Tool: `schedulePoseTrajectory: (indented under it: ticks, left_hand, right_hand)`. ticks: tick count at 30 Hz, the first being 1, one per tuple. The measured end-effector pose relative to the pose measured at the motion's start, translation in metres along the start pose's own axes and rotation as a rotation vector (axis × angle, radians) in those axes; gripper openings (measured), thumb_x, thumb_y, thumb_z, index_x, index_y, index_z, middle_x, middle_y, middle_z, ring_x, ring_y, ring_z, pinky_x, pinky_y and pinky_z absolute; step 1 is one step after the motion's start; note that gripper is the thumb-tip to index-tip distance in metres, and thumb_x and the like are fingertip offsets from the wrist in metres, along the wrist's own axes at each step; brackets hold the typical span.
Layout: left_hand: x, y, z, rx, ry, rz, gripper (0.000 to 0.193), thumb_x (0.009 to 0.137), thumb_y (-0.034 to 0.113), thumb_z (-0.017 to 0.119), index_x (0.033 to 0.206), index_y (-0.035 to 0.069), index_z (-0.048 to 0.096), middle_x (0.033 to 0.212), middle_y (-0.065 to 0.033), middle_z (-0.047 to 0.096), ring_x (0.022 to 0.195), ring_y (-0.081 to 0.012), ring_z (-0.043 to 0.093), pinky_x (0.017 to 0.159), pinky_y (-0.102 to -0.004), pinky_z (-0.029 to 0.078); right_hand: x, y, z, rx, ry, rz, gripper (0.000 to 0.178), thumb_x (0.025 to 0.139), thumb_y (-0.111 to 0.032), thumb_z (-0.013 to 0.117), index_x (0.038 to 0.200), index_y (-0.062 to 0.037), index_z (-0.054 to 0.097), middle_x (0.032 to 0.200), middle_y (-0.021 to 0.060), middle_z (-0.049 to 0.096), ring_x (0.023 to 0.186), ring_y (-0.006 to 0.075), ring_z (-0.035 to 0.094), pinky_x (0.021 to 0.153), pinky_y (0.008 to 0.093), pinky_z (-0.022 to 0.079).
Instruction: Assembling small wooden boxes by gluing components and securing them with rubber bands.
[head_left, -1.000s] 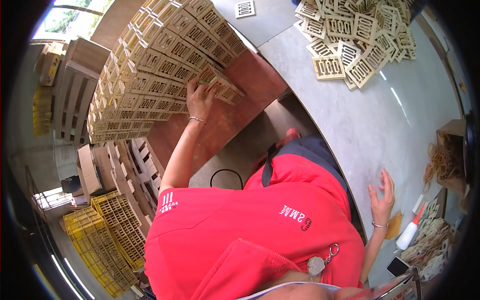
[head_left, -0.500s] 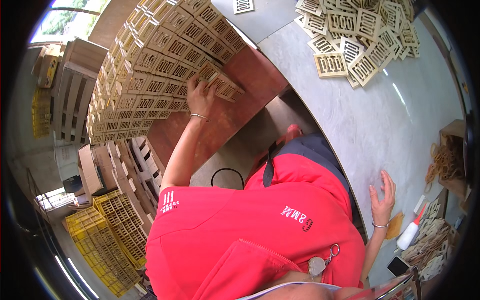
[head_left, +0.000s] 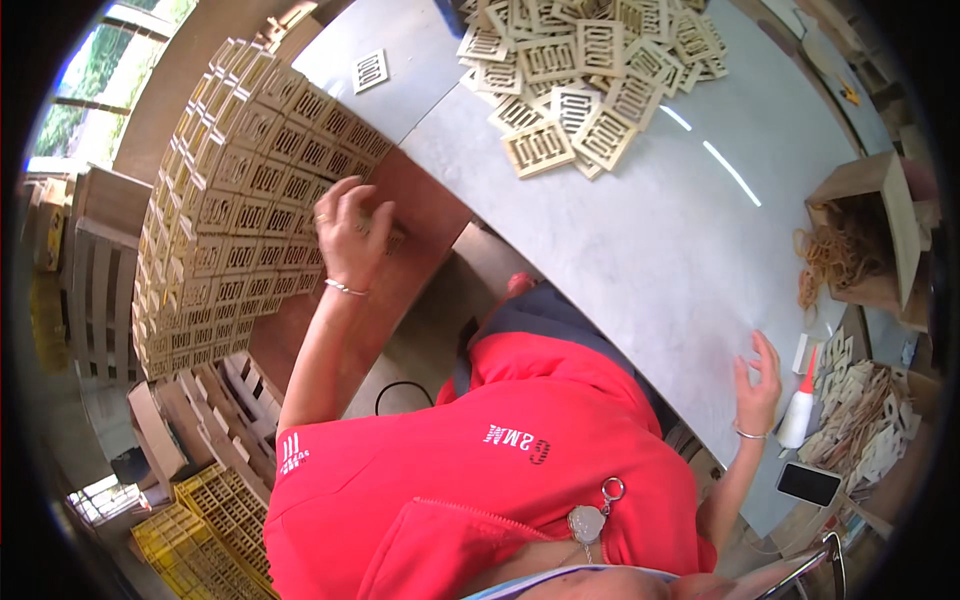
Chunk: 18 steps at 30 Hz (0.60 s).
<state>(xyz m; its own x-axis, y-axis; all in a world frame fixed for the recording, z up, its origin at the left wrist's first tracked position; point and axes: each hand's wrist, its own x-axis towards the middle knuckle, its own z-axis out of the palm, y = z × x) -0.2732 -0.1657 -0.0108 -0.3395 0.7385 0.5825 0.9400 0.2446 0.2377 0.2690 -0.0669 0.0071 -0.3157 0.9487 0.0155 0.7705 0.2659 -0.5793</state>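
Observation:
My left hand (head_left: 350,235) is raised in front of a tall stack of slotted pale wooden plates (head_left: 250,200), its fingers spread and bent. Nothing shows between them, though the far side of the palm is hidden. Just behind the fingers, the stack's near end is partly covered. My right hand (head_left: 758,385) hovers at the near right edge of the grey table (head_left: 620,260), fingers apart and holding nothing. Across the table lies a loose heap of the same slotted plates (head_left: 575,90). One single plate (head_left: 370,71) rests apart, near the stack.
The stack stands on a reddish-brown board (head_left: 425,205). A cardboard box with rubber bands (head_left: 840,255), a white glue bottle (head_left: 797,418), a phone (head_left: 810,484) and a pile of small wooden pieces (head_left: 865,420) are at right. Yellow crates (head_left: 200,540) and pallets (head_left: 215,430) stand at left.
My left hand has come away from the plates at the stack's near end, and its fingers have spread. The view has turned, bringing more of the table in. My right hand stays open.

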Motion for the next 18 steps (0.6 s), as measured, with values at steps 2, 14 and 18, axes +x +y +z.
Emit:
schedulePoseTrajectory:
  ticks: [2, 14, 18]
  left_hand:
    - [0.021, 0.037, 0.027, -0.198, -0.098, 0.069, 0.024, 0.074, 0.017, 0.071, 0.094, 0.005, 0.063, 0.103, -0.0105, 0.06, 0.097, -0.0294, 0.054, 0.086, -0.04, 0.043]
    - [0.085, 0.108, 0.121, -0.084, -0.536, 0.281, 0.057, 0.059, 0.034, 0.079, 0.105, 0.008, 0.058, 0.103, -0.0161, 0.054, 0.102, -0.0355, 0.05, 0.089, -0.0449, 0.041]
    - [0.088, 0.079, 0.131, -0.158, -0.561, 0.326, 0.048, 0.058, 0.03, 0.079, 0.094, 0.005, 0.06, 0.1, -0.0157, 0.055, 0.098, -0.0377, 0.048, 0.083, -0.0444, 0.042]
  right_hand:
    - [-0.016, 0.042, -0.029, -0.058, 0.153, 0.186, 0.042, 0.084, -0.012, 0.064, 0.123, -0.0035, 0.053, 0.122, 0.0122, 0.056, 0.107, 0.0254, 0.056, 0.084, 0.0349, 0.047]
    - [-0.129, 0.177, -0.076, -0.224, 0.501, 0.514, 0.049, 0.079, -0.02, 0.071, 0.119, 0.0002, 0.054, 0.116, 0.0171, 0.059, 0.106, 0.0308, 0.056, 0.093, 0.0376, 0.042]
    - [-0.117, 0.167, -0.077, -0.289, 0.448, 0.523, 0.058, 0.066, -0.03, 0.08, 0.111, -0.0032, 0.054, 0.1, 0.0188, 0.058, 0.095, 0.0347, 0.054, 0.083, 0.042, 0.043]
